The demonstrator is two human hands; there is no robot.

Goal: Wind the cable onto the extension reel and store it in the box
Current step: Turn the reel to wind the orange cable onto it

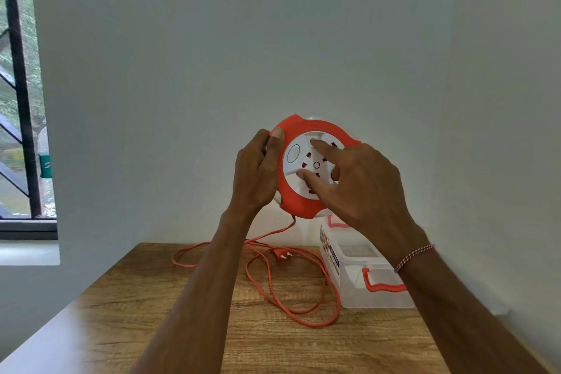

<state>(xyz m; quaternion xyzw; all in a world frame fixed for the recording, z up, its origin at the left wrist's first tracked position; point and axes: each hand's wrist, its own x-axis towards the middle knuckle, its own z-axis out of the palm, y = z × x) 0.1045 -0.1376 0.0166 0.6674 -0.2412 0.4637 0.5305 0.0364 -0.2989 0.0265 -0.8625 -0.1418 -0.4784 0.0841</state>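
I hold the round extension reel [299, 188], orange rim and white socket face, raised above the table with its face toward me. My left hand [258, 171] grips its left rim, thumb on the front edge. My right hand [361, 182] rests on the white centre, thumb and index finger spread across the socket face. The orange cable [285, 291] hangs from the reel's bottom and lies in loose loops on the wooden table [145, 313]. Its plug [282, 254] lies near the table's back edge. The clear plastic box [361, 279] with orange handles stands on the right, partly hidden by my right wrist.
A white wall rises close behind the table and on the right. A barred window [21, 100] is at the far left. The table's left edge runs diagonally toward me.
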